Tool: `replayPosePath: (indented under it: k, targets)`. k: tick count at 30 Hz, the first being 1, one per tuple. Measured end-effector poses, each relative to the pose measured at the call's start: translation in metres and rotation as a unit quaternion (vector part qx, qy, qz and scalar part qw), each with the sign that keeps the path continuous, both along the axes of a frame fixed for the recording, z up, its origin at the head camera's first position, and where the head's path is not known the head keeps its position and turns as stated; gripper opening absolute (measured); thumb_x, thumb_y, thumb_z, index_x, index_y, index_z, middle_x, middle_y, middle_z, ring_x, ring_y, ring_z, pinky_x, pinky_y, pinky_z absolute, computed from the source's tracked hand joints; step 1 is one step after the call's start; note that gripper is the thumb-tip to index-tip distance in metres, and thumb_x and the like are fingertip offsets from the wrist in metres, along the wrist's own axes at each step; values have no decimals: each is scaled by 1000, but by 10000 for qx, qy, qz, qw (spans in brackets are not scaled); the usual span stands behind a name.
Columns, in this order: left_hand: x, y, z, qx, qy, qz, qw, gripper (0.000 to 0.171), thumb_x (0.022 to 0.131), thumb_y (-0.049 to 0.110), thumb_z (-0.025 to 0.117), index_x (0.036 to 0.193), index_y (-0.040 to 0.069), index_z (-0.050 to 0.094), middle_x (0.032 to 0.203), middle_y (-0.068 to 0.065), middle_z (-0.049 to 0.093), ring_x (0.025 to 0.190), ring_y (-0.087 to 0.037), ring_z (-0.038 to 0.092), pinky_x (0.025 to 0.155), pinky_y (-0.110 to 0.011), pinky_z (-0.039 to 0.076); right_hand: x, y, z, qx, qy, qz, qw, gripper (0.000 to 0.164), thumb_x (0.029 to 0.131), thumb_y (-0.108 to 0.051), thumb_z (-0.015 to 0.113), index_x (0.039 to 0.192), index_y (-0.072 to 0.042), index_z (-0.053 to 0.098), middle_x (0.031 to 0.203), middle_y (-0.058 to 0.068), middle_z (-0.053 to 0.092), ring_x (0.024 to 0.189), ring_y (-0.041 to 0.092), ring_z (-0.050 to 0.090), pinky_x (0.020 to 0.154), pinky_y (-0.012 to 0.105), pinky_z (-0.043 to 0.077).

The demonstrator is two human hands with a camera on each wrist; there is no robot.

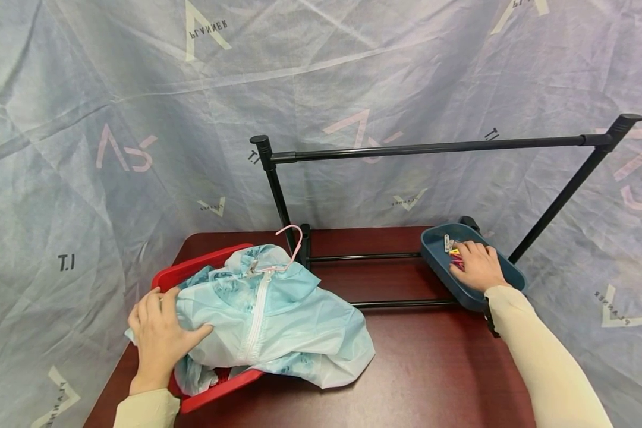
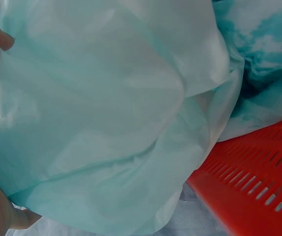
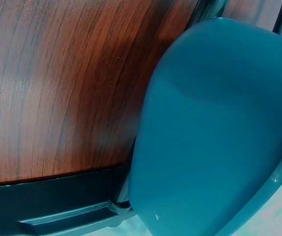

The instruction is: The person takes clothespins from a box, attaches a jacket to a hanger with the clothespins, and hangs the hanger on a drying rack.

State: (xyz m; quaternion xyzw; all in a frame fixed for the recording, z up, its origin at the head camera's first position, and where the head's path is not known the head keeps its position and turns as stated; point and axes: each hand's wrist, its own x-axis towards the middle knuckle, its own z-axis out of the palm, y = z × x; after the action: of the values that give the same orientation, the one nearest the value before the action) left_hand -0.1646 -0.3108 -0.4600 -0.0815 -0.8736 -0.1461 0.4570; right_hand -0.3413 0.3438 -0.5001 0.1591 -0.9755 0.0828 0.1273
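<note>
A pale blue tie-dye jacket (image 1: 321, 333) with a white zip lies over a red basket (image 1: 222, 392), a pink hanger (image 1: 299, 241) poking out at its collar. My left hand (image 1: 157, 333) rests at the jacket's left side, thumb spread away from the fingers. In the left wrist view, smooth cloth (image 2: 106, 98) stretches between the thumb and a finger at the left edge. On the right, my right hand (image 1: 478, 267) reaches into a blue tray (image 1: 436, 238), thumb and fingertips apart around small coloured clothespins (image 1: 456, 260). The right wrist view shows the tray (image 3: 214, 123) but no fingers.
A black garment rack stands on the dark red wooden table (image 1: 406, 368), its top bar (image 1: 433, 148) spanning above the back. Two lower bars cross near the tabletop, by the tray. Grey printed sheeting (image 1: 321, 77) hangs behind and at both sides.
</note>
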Motion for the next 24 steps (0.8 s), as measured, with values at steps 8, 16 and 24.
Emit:
replayPosePath:
  k: [8,16,24]
  targets:
    - [0,0,0,20,-57,-9,10000,101,74,86,47,112,-8,55,101,-33,49,106,-54,45,84,-70,27,-1,0,1,-119,-504,-447,9977,66,90,-32,63,139,5,40,130,32,42,118,49,38,95,66,24]
    - [0,0,-1,10,-39,11,10000,101,75,85,46,112,-8,55,102,-33,49,106,-54,45,84,-70,27,-3,0,-1,-91,-738,-636,9952,71,90,-34,63,141,7,36,129,34,40,118,52,36,92,67,24]
    - [0,0,-1,3,-51,35,10000,100,75,85,46,112,-8,55,102,-33,49,107,-54,45,83,-70,27,-4,1,-2,-171,-1089,-848,9903,76,91,-38,62,140,11,32,129,38,36,117,55,33,91,68,24]
